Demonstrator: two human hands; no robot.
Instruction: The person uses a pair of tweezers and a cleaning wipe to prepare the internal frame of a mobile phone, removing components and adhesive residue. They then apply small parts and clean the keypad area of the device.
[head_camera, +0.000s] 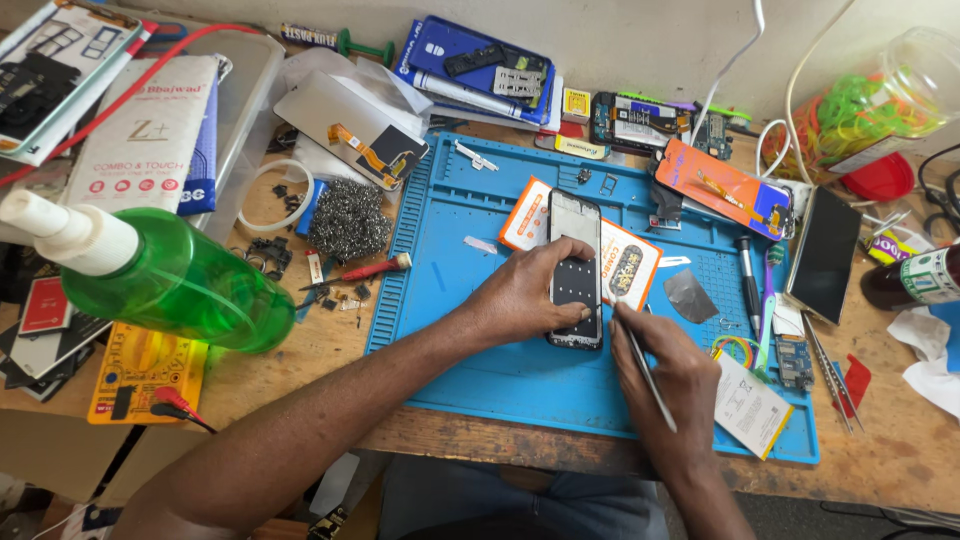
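Blue silicone work mat (470, 340) covers the middle of the wooden table (890, 450). On it, roughly centre, lies a black opened phone frame w/ a dark inner panel (576, 262), long axis running away from the person, its top end resting over an orange-and-white flat box (630, 262).

Left hand (525, 295) lies on the mat at the phone's left edge, fingers curled over the lower half of the frame & pressing it down; grip closed on the phone. Right hand (672, 385) sits just right of the phone's lower end, grip closed around a thin metal pointed tool (640, 360); tool tip is at the phone's lower right edge, touching or nearly so, can't tell which.

Left of the mat: green translucent spray bottle w/ white nozzle (170, 280), close to the camera, over a yellow multimeter (135, 375). Wad of steel wool (348, 218) near the mat's upper left corner. Right of the mat: black glass screen panel (824, 252), propped at a tilt.
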